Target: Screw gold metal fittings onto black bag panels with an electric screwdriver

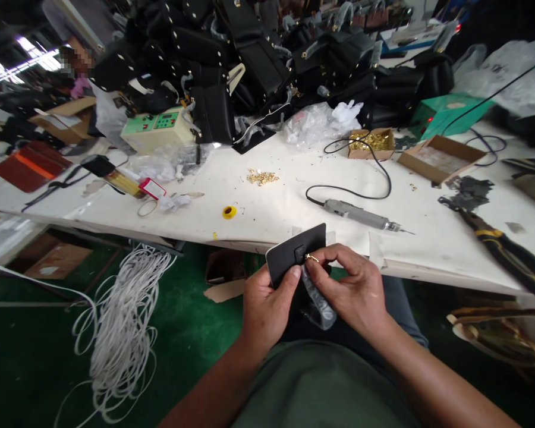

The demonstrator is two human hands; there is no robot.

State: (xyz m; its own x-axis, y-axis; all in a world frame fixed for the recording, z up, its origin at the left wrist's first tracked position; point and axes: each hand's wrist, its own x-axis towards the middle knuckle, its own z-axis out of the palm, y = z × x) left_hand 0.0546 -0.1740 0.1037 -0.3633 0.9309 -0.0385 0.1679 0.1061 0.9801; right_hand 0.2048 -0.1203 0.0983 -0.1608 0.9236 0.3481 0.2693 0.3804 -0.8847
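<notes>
One panel (285, 257) sits clamped in your left hand (263, 309); your right hand (359, 289) pinches a fitting (312, 258) beside it, seemingly midway. Beyond your fingers, loose gold pieces (264, 178) look unused, the driver (356, 215) idle.

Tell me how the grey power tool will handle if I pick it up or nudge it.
The tool looks rigid and probably fairly heavy, given its thick body. Its rounded shape might roll if nudged. The slim, looping cord looks flexible and would likely trail behind.
</notes>
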